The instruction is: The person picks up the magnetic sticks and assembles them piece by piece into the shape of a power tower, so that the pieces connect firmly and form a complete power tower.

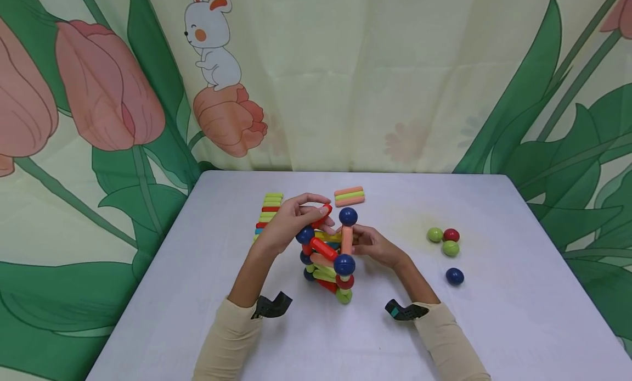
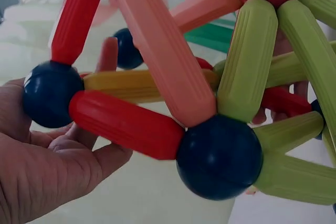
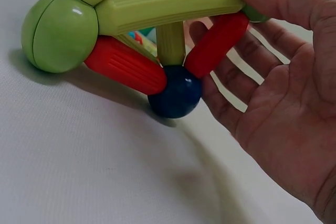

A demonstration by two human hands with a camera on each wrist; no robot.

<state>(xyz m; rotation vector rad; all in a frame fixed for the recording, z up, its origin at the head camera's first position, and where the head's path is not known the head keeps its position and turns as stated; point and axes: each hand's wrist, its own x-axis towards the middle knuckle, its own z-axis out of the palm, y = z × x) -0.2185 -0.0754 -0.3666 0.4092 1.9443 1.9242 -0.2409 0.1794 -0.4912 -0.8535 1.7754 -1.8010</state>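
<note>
A toy structure of coloured magnetic rods and balls point(image 1: 323, 255) stands at the table's middle, with blue balls at its upper corners. My left hand point(image 1: 291, 222) is at its upper left, its fingers pinching a red rod point(image 1: 323, 213) that joins a blue ball point(image 2: 52, 94). In the left wrist view the palm lies beside this ball. My right hand point(image 1: 377, 245) holds the structure's far right side. Its thumb presses by a green ball point(image 3: 257, 11), and its other fingers reach behind a red rod point(image 3: 218, 44). Parts of the left fingertips are hidden in the left wrist view.
A column of coloured rods point(image 1: 269, 208) lies behind the left hand, partly covered by it. Three more rods point(image 1: 349, 196) lie at the back. To the right are two green balls point(image 1: 450, 248), a red ball point(image 1: 451, 235) and a blue ball point(image 1: 455, 276).
</note>
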